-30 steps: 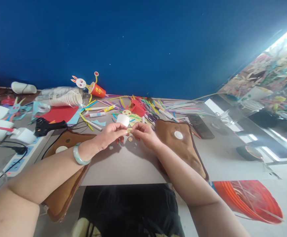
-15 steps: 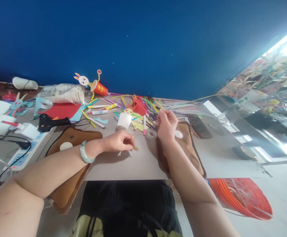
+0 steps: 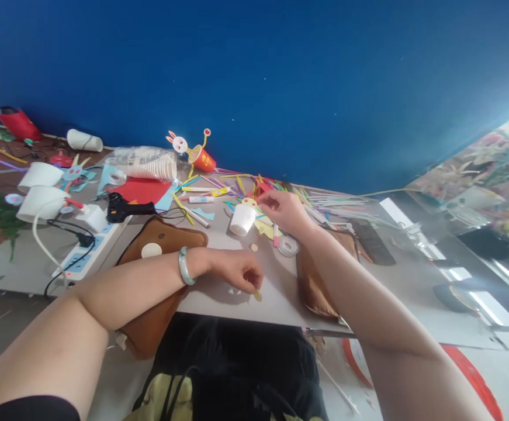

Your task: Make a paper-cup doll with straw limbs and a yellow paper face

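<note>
Near the table's front edge, my left hand (image 3: 239,271) pinches a small yellow paper piece (image 3: 258,296) between thumb and fingertips. A pale bracelet sits on that wrist. My right hand (image 3: 287,213) hovers over the craft pile with fingers loosely bent and apart; nothing shows in them. Just left of it, a white paper cup (image 3: 242,220) stands upside down, a yellow-and-red cutout face (image 3: 249,202) behind its top. A small round piece (image 3: 254,247) lies in front of the cup. Clear tape (image 3: 288,245) and a pink-tipped marker (image 3: 275,235) lie below my right hand.
At left are a black glue gun (image 3: 129,207), a power strip (image 3: 83,257) with cables and bagged paper cups (image 3: 149,164). Brown cushions (image 3: 149,275) lie under both forearms. Colored sticks (image 3: 324,199) spread along the blue wall. A dark phone-like slab (image 3: 372,241) lies right.
Both hands were together at the small yellow piece, then parted. My left hand kept it and came nearer the edge. My right hand went to the craft pile, then shifted toward the cup. The view turned left.
</note>
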`<action>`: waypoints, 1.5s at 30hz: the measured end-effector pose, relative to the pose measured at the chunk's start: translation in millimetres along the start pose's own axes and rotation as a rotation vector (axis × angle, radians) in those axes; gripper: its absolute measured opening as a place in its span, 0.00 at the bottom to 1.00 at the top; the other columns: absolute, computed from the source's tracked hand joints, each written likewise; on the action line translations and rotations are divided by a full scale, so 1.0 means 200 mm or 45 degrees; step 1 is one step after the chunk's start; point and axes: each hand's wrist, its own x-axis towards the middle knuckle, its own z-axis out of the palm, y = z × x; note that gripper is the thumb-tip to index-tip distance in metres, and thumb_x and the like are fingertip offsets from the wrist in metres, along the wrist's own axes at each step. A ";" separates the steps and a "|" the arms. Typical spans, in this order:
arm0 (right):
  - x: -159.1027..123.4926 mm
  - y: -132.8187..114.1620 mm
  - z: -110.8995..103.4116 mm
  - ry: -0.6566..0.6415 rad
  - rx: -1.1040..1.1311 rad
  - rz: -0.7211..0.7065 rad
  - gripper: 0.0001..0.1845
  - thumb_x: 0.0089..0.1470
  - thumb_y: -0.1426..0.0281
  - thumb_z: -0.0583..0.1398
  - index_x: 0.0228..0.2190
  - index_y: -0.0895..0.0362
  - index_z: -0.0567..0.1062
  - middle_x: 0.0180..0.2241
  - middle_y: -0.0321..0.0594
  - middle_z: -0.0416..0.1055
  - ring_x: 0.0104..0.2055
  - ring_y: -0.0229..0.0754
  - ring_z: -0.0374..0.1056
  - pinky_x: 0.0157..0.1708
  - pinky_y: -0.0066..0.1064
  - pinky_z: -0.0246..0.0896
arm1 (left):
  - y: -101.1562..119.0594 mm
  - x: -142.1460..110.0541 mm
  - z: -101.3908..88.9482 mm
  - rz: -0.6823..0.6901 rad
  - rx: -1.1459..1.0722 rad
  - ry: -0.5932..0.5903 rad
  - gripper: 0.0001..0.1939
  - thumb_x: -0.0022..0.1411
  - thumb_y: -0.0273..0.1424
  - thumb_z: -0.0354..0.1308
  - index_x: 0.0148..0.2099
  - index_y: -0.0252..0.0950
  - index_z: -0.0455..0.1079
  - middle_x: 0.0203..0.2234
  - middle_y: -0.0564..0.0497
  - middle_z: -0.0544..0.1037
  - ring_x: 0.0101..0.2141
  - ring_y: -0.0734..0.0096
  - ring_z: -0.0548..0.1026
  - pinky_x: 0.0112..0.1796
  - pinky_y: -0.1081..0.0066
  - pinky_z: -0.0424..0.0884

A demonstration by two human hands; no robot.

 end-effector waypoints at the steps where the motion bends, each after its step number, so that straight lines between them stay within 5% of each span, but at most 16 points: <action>1: 0.05 -0.01 0.02 -0.017 -0.037 -0.043 0.07 0.49 0.71 0.61 0.31 0.57 0.80 0.26 0.37 0.75 0.27 0.38 0.65 0.31 0.30 0.58 | -0.01 0.00 0.00 0.013 0.013 0.007 0.04 0.56 0.29 0.63 0.33 0.33 0.77 0.24 0.53 0.78 0.25 0.75 0.72 0.28 0.77 0.65; 7: 0.31 -0.17 0.27 -0.361 -0.312 -0.226 0.14 0.55 0.71 0.61 0.43 0.57 0.80 0.41 0.44 0.79 0.42 0.46 0.72 0.42 0.34 0.62 | -0.04 0.02 0.00 0.114 0.026 0.009 0.01 0.55 0.25 0.61 0.32 0.33 0.74 0.24 0.53 0.77 0.26 0.75 0.71 0.29 0.76 0.67; 12: 0.44 -0.30 0.56 -0.634 -0.693 -0.319 0.16 0.56 0.73 0.60 0.46 0.61 0.79 0.51 0.54 0.75 0.58 0.58 0.66 0.56 0.44 0.59 | -0.01 0.01 -0.01 0.086 -0.008 -0.057 0.02 0.54 0.24 0.60 0.33 0.33 0.74 0.26 0.52 0.77 0.28 0.73 0.73 0.30 0.75 0.68; 17: 0.50 -0.29 0.68 -0.679 -0.665 -0.257 0.17 0.52 0.75 0.62 0.45 0.60 0.78 0.50 0.52 0.75 0.51 0.53 0.72 0.47 0.36 0.65 | -0.01 0.02 -0.02 0.030 -0.033 -0.085 0.02 0.54 0.25 0.62 0.34 0.33 0.73 0.24 0.53 0.76 0.26 0.74 0.73 0.29 0.76 0.68; 20: 0.48 -0.24 0.61 -0.519 -0.436 -0.204 0.15 0.49 0.74 0.64 0.42 0.60 0.77 0.45 0.48 0.78 0.45 0.49 0.73 0.42 0.33 0.66 | -0.02 0.01 -0.02 0.039 -0.067 -0.062 0.02 0.55 0.26 0.62 0.34 0.33 0.74 0.24 0.52 0.77 0.26 0.74 0.73 0.29 0.76 0.69; 24: 0.32 -0.16 0.41 -0.340 0.497 0.162 0.07 0.46 0.70 0.66 0.29 0.60 0.74 0.23 0.40 0.75 0.26 0.42 0.71 0.28 0.31 0.67 | -0.03 0.01 -0.02 0.066 -0.101 0.001 0.03 0.57 0.29 0.63 0.34 0.34 0.75 0.23 0.52 0.76 0.25 0.76 0.73 0.28 0.77 0.68; 27: 0.12 -0.09 0.22 -0.312 1.102 0.328 0.14 0.42 0.66 0.69 0.31 0.59 0.73 0.25 0.41 0.77 0.26 0.41 0.73 0.28 0.31 0.70 | -0.05 0.03 -0.02 0.043 -0.131 0.114 0.06 0.57 0.31 0.64 0.35 0.33 0.76 0.22 0.52 0.76 0.23 0.77 0.73 0.27 0.78 0.67; 30: -0.07 0.00 0.10 -0.286 1.349 0.372 0.16 0.41 0.64 0.71 0.30 0.58 0.74 0.24 0.38 0.76 0.24 0.37 0.71 0.25 0.28 0.69 | -0.06 0.04 -0.02 -0.036 -0.222 0.273 0.10 0.55 0.34 0.66 0.36 0.32 0.76 0.25 0.50 0.77 0.24 0.75 0.74 0.26 0.77 0.67; 34: -0.23 0.10 0.05 -0.306 1.389 0.355 0.16 0.41 0.65 0.73 0.30 0.58 0.76 0.19 0.31 0.71 0.19 0.32 0.65 0.19 0.25 0.61 | -0.02 0.03 -0.03 -0.076 -0.349 0.442 0.10 0.54 0.34 0.66 0.34 0.32 0.75 0.28 0.50 0.76 0.27 0.76 0.73 0.27 0.77 0.68; 38: -0.27 0.13 0.06 -0.369 1.252 0.288 0.18 0.40 0.64 0.74 0.31 0.58 0.75 0.25 0.35 0.76 0.23 0.35 0.70 0.23 0.27 0.65 | 0.00 0.02 -0.05 -0.069 -0.395 0.551 0.09 0.55 0.33 0.65 0.35 0.32 0.77 0.26 0.51 0.75 0.25 0.77 0.70 0.28 0.76 0.67; 45: -0.31 0.12 -0.01 -0.337 0.749 -0.050 0.11 0.50 0.67 0.68 0.34 0.58 0.75 0.33 0.38 0.76 0.33 0.38 0.71 0.33 0.29 0.66 | -0.02 0.02 -0.01 -0.079 0.144 0.752 0.05 0.55 0.30 0.63 0.34 0.35 0.80 0.46 0.45 0.71 0.38 0.70 0.74 0.38 0.72 0.72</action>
